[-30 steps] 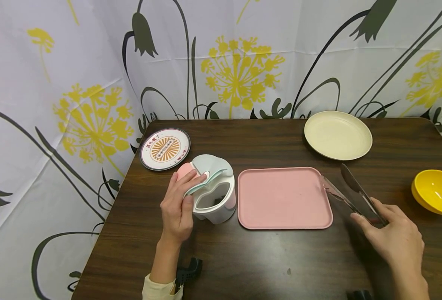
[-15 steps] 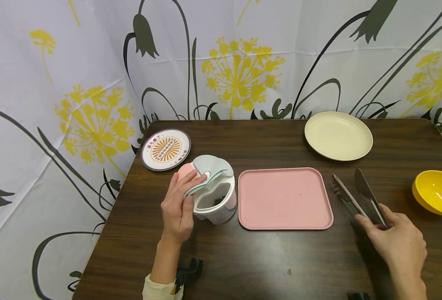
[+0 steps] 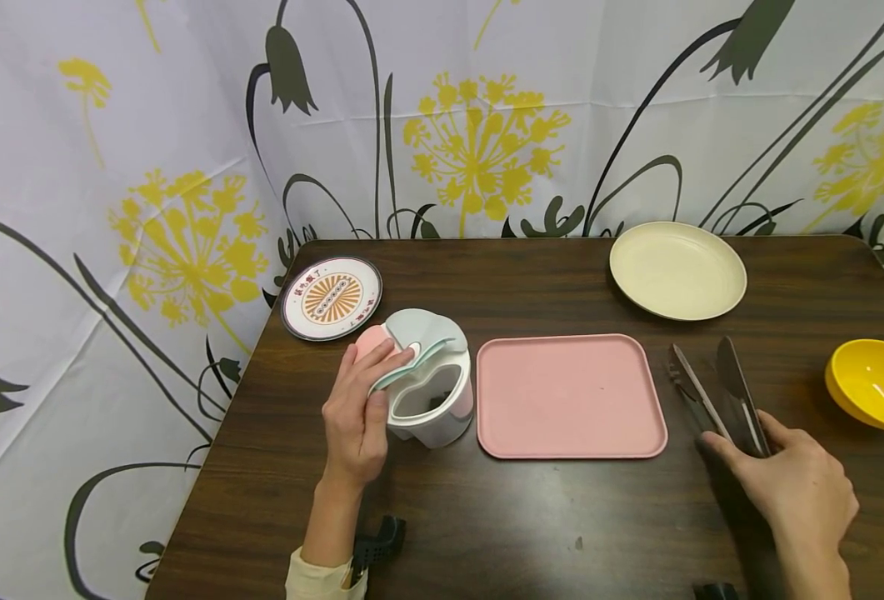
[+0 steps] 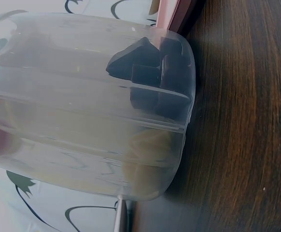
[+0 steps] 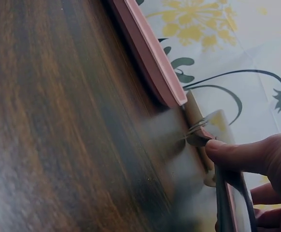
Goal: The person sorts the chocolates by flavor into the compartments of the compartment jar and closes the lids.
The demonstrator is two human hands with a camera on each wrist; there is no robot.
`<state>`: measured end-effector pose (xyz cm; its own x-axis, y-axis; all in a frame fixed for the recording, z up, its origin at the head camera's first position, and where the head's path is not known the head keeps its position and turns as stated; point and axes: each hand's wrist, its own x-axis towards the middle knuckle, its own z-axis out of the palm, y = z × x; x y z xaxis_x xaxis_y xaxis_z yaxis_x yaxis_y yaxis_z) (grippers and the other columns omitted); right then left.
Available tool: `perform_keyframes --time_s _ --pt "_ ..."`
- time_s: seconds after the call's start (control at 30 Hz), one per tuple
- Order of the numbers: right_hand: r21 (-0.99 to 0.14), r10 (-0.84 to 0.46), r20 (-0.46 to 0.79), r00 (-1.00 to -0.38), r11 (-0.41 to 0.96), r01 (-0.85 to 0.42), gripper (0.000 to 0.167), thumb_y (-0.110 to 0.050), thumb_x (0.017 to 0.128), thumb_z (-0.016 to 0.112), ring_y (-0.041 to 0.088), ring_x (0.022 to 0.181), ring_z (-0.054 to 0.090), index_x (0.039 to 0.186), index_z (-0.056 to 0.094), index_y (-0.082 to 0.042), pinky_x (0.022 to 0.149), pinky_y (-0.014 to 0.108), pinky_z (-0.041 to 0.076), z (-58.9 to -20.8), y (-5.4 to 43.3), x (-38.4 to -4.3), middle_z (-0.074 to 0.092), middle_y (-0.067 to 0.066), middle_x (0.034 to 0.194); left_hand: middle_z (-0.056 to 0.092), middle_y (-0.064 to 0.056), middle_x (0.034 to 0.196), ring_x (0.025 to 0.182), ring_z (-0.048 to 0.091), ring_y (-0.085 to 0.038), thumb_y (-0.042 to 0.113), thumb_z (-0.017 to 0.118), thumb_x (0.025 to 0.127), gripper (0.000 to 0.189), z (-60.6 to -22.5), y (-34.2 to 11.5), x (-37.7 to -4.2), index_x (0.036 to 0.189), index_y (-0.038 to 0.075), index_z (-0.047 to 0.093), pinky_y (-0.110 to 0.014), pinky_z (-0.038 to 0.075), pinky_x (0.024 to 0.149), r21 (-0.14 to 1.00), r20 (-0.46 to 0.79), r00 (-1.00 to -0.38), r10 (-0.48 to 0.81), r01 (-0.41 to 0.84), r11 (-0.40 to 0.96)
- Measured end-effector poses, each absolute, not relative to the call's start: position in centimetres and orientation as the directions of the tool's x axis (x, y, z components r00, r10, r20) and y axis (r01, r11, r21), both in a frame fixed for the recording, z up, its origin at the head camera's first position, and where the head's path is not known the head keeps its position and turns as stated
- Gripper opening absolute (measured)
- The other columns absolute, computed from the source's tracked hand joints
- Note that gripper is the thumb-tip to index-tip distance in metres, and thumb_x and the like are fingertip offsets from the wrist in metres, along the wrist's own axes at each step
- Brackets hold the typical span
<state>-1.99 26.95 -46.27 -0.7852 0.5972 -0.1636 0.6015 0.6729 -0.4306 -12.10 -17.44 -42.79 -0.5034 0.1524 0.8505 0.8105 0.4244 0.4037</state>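
A round container [image 3: 434, 425] with a white, grey and pink top stands left of the pink tray [image 3: 569, 396]. My left hand [image 3: 355, 417] holds its pale green lid flap [image 3: 419, 365] raised, fingers over it and thumb below, beside an uncovered compartment. Dark pieces [image 4: 140, 65] and pale pieces [image 4: 147, 157] show through the container's translucent wall. My right hand [image 3: 794, 475] grips metal tongs [image 3: 741, 392], thumb on one arm and fingers on the other. One arm ends in fork tines [image 5: 198, 126], the other in a flat blade; they stand apart with nothing between them.
A patterned plate [image 3: 331, 298] lies at the table's back left. The cream plate [image 3: 677, 271] is at the back right, and a yellow bowl [image 3: 876, 385] stands near the right edge. Behind the table hangs a flowered curtain [image 3: 479, 108].
My right hand has moved the tongs slightly right, away from the tray's edge, and their ends stand wider apart. The left hand and the raised flap look unchanged.
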Motion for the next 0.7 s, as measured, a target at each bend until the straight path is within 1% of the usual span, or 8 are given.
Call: perform_keyframes --time_s 0.47,0.7 --pt "-0.407 0.588 -0.165 -0.792 0.691 0.598 0.105 -0.077 0.067 0.070 0.057 0.105 0.049 0.146 0.046 -0.011 0.067 0.061 0.040 -46.60 26.76 -2.22 0.049 0.031 0.135 0.072 -0.013 0.110 0.114 0.061 -0.036 0.016 0.042 0.099 0.035 -42.99 -17.47 -12.14 0.113 -0.003 0.068 -0.057 0.026 0.111 0.404 0.852 -0.501 0.150 0.812 0.421" --pt "-0.395 0.584 -0.199 -0.787 0.686 0.610 0.108 -0.079 0.068 0.067 0.058 0.109 0.046 0.147 0.043 -0.010 0.072 0.064 0.039 -46.41 26.73 -2.32 0.045 0.033 0.138 0.071 -0.013 0.111 0.115 0.061 -0.036 0.016 0.042 0.100 0.036 -43.10 -17.54 -12.13 0.114 -0.003 0.068 -0.057 0.026 0.111 0.411 0.847 -0.509 0.153 0.810 0.418"
